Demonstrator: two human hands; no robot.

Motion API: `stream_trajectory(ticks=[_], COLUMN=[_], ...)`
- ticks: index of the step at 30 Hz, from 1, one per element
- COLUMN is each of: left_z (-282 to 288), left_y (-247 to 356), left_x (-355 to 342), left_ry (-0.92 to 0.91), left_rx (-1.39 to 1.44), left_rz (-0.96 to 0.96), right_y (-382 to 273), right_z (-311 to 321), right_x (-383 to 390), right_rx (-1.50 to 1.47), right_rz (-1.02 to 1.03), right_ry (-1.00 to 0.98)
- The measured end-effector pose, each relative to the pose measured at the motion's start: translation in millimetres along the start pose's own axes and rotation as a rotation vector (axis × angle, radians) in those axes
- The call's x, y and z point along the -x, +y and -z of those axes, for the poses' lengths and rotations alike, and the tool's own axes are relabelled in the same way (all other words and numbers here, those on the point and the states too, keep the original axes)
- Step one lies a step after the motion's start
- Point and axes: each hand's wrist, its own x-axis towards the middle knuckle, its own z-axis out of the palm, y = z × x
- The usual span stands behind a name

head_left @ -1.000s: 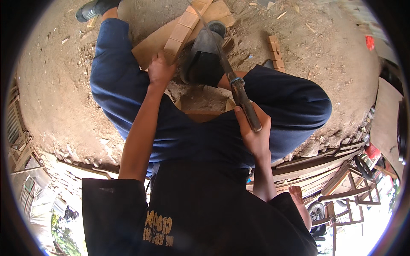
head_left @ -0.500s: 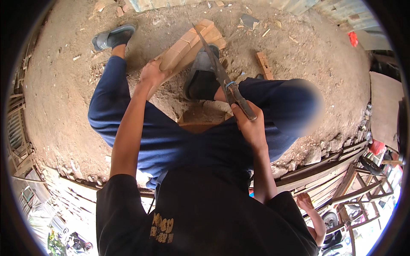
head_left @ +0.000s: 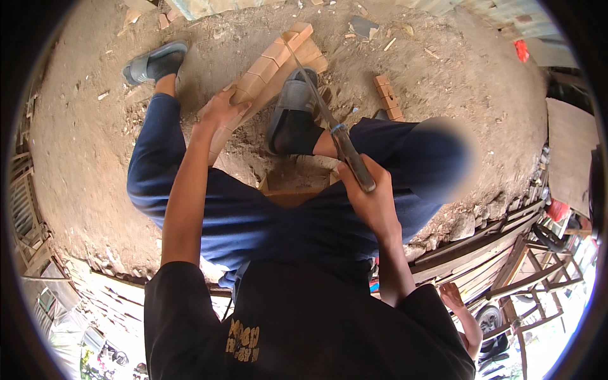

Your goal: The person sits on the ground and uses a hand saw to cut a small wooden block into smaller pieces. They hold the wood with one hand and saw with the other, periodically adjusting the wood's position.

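Observation:
My left hand (head_left: 221,113) is wrapped around a length of wood (head_left: 269,62) that slants away from me and has several crosswise cuts in it. Beneath it lies a wider board (head_left: 304,62), close to my sandalled foot (head_left: 296,117). In my right hand (head_left: 368,193) is the dark handle of a handsaw (head_left: 315,88), with a blue binding where blade meets handle. The saw's narrow blade appears nearly edge-on, its far end at the wood near one of the cuts. Whether the teeth are inside a cut cannot be made out.
A short notched wood piece (head_left: 388,99) lies on the dirt floor (head_left: 472,95) to the right. Scraps and a dark flat fragment (head_left: 363,27) are scattered at the far side. Behind on the right are stacked planks (head_left: 468,253) and another person's hand (head_left: 451,296).
The saw blade has turned from showing its flat side to nearly edge-on, its tip still by the wood. My left hand has shifted slightly on the wood.

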Motion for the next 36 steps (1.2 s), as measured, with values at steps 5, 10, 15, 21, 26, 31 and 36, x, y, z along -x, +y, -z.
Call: stream_trajectory(ticks=[5, 10, 15, 21, 26, 31, 36], left_z=[-31, -45, -50, -54, -64, -59, -61], left_y=[-18, -12, -11, -11, -16, 1, 4], left_x=[19, 43, 56, 51, 54, 52, 47], left_ry=[0.143, 0.156, 0.211, 0.208, 0.263, 0.170, 0.105], left_rx=[0.004, 0.051, 0.112, 0.133, 0.198, 0.234, 0.081], left_rz=[0.023, -0.002, -0.039, -0.125, -0.064, -0.008, 0.092], right_y=[-9, -25, -29, -31, -38, -33, -34], right_z=[-1, 6, 2, -2, -1, -4, -20], right_x=[25, 33, 38, 48, 57, 52, 21], right_rx=[0.050, 0.094, 0.069, 0.101, 0.129, 0.180, 0.226], right_rz=[-0.017, -0.082, -0.106, -0.134, -0.171, -0.125, -0.010], right_ry=[-0.019, -0.016, -0.020, 0.013, 0.013, -0.015, -0.036])
